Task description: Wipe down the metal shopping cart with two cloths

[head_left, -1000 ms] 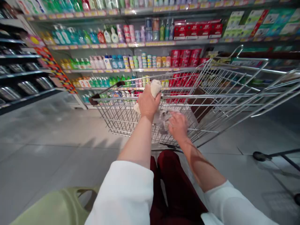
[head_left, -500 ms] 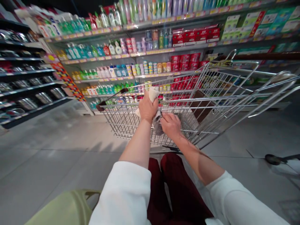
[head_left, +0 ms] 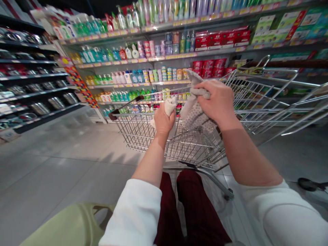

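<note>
My left hand [head_left: 164, 119] is closed around a bunched white cloth [head_left: 170, 106] at the near top rail of a metal shopping cart [head_left: 143, 136]. Whether the fingers also grip the rail itself is hidden. To the right and higher up, my right hand [head_left: 217, 99] pinches a grey dotted cloth [head_left: 197, 112] by its upper part. That cloth hangs loosely, its dotted side showing, in front of the cart basket. The two cloths appear separate, with a small gap between them.
Behind the cart, store shelves [head_left: 153, 59] hold many bottles, tins and boxes. Metal pots [head_left: 39, 107] fill a rack at the left. A pale green plastic stool [head_left: 69, 225] stands at lower left. A black wheel [head_left: 306, 184] is on the floor at right.
My right hand has risen and moved right, lifting the grey dotted cloth away from beside my left hand. My left hand stays at the rail with the white cloth.
</note>
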A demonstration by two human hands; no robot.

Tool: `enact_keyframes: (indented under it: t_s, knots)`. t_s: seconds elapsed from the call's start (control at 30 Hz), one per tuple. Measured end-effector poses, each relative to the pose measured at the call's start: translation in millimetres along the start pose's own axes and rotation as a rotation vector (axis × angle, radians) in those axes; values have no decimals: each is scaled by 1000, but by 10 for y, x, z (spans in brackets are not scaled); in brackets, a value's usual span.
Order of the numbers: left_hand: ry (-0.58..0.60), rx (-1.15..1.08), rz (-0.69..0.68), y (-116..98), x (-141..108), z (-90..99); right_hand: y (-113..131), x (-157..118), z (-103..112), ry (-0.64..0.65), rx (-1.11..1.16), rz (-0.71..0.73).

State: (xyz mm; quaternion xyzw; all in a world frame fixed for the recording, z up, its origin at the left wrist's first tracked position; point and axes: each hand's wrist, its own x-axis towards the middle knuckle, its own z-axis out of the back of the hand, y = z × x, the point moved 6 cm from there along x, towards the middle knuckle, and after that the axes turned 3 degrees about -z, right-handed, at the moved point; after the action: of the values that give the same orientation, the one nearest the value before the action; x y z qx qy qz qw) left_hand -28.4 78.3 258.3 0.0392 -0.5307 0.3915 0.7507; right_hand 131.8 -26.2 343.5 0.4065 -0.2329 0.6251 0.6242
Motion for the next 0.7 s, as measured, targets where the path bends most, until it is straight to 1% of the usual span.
enact_keyframes:
  t_s: [0.07, 0.13, 0.23, 0.33, 0.4, 0.43, 0.5, 0.53, 0.57, 0.6, 0.63, 0.7]
  knots:
    - [-2, 2, -17, 10, -3, -11, 9, 166, -213, 165, -52, -37]
    - [-7, -5, -32, 21, -2, -8, -5, 217, -468, 301, -100, -57]
    - [-26, -41, -63, 38, -33, 47, -68, 246, -735, 406, -97, -62]
    - [-33, -89, -71, 101, -205, 137, -116, 298, -859, 485, -35, -28]
    - [-59, -93, 3, 223, -433, 191, -128, 334, -890, 516, -12, -2]
    - [-92, -79, 83, 317, -576, 214, -131, 348, -897, 522, -8, 4]
    - [-158, -58, 342, 547, -896, 218, -134, 368, -916, 528, -10, 6]
    - [-173, -66, 453, 631, -1044, 190, -134, 374, -931, 530, -14, 5]
    - [-164, -90, 518, 669, -1153, 139, -132, 381, -949, 530, -17, 9]
    - [-145, -121, 541, 661, -1216, 76, -129, 388, -968, 527, -20, 13]
    - [-119, -153, 526, 612, -1230, 6, -130, 398, -989, 522, -23, 12]
    - [-65, -205, 444, 431, -1142, -142, -144, 421, -1031, 514, -31, -4]
